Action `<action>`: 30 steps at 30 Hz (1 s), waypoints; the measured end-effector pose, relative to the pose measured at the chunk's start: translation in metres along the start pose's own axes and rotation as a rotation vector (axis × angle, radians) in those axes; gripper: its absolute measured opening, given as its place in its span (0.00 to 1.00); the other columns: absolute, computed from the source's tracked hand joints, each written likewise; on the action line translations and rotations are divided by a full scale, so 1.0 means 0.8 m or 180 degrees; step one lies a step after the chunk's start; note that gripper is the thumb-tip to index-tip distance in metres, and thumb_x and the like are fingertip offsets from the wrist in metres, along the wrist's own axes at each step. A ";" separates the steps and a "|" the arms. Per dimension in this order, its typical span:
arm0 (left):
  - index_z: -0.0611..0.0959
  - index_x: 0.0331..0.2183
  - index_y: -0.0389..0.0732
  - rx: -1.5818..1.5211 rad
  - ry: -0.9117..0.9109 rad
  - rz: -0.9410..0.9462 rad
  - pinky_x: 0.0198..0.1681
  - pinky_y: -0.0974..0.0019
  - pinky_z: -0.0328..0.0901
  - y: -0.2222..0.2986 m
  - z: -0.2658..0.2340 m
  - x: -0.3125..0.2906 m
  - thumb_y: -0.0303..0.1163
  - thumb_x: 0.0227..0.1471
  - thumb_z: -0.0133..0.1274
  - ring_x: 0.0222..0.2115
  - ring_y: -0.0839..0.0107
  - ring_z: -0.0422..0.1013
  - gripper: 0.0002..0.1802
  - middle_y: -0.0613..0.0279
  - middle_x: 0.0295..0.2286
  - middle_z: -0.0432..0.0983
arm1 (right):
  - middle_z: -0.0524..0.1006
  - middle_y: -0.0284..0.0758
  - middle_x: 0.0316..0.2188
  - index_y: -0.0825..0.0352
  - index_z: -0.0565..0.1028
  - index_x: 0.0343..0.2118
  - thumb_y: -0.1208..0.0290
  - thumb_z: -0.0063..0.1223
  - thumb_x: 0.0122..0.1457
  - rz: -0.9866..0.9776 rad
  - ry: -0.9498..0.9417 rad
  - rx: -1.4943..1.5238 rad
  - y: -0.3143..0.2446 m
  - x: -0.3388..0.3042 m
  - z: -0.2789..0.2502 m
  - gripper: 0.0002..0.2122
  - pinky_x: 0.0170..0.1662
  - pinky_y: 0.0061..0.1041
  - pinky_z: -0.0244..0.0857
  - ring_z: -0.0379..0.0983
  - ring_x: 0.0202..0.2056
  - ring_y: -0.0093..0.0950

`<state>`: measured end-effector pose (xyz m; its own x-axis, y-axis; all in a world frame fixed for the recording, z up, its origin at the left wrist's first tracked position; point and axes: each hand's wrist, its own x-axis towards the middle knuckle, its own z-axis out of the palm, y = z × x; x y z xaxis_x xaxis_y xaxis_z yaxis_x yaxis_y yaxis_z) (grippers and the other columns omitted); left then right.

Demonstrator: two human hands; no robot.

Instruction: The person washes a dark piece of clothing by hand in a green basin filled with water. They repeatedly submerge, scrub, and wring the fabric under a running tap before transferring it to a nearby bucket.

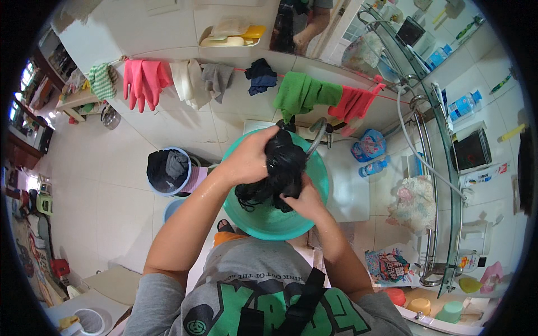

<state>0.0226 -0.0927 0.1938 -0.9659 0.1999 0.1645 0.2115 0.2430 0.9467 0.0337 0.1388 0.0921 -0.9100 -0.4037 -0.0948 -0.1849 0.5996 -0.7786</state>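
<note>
A wet black garment (284, 159) is bunched up over a green plastic basin (322, 182), with its lower folds hanging into the basin. My left hand (247, 157) grips the bundle from its upper left side, fingers wrapped behind the cloth. Lower down on the right, my right hand (307, 200) is closed on the same garment, its thumb pressed against the folds. The exact kind of garment cannot be made out. Right behind the bundle, a curved metal faucet (319, 135) arches over the basin's far rim.
The basin sits on a white sink (350, 193). Pink rubber gloves (147, 84) and a green cloth (305, 95) hang from a line on the wall. Dark clothes fill a bucket (189, 168) at the left. Detergent bottles (372, 168) and a glass shelf (448, 185) stand to the right.
</note>
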 end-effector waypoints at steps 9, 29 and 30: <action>0.70 0.43 0.28 0.1012 0.0497 0.0647 0.50 0.52 0.63 0.063 0.022 0.013 0.30 0.43 0.55 0.46 0.38 0.65 0.25 0.34 0.41 0.68 | 0.60 0.41 0.66 0.67 0.62 0.63 0.64 0.56 0.61 -0.0554 -0.0553 0.1856 0.149 0.046 0.096 0.29 0.68 0.34 0.49 0.54 0.66 0.36; 0.68 0.60 0.40 0.0524 -0.1107 -0.1291 0.57 0.57 0.62 -0.151 0.035 -0.045 0.42 0.43 0.68 0.53 0.53 0.69 0.45 0.46 0.54 0.71 | 0.79 0.40 0.46 0.72 0.71 0.49 0.83 0.56 0.55 -0.1671 -0.0094 0.2329 -0.235 0.015 -0.175 0.17 0.54 0.26 0.67 0.75 0.48 0.25; 0.69 0.60 0.39 0.0120 -0.1270 -0.1510 0.58 0.58 0.62 -0.141 0.038 -0.042 0.45 0.42 0.70 0.53 0.55 0.69 0.47 0.48 0.54 0.71 | 0.76 0.50 0.48 0.78 0.67 0.52 0.77 0.52 0.59 -0.1985 -0.0105 0.2036 -0.249 0.015 -0.187 0.19 0.55 0.35 0.68 0.74 0.50 0.39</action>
<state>0.0354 -0.0979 0.0733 -0.8273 0.3995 -0.3949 -0.2151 0.4241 0.8797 0.0041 0.1177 0.3388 -0.7002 -0.5530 0.4516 -0.3913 -0.2319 -0.8906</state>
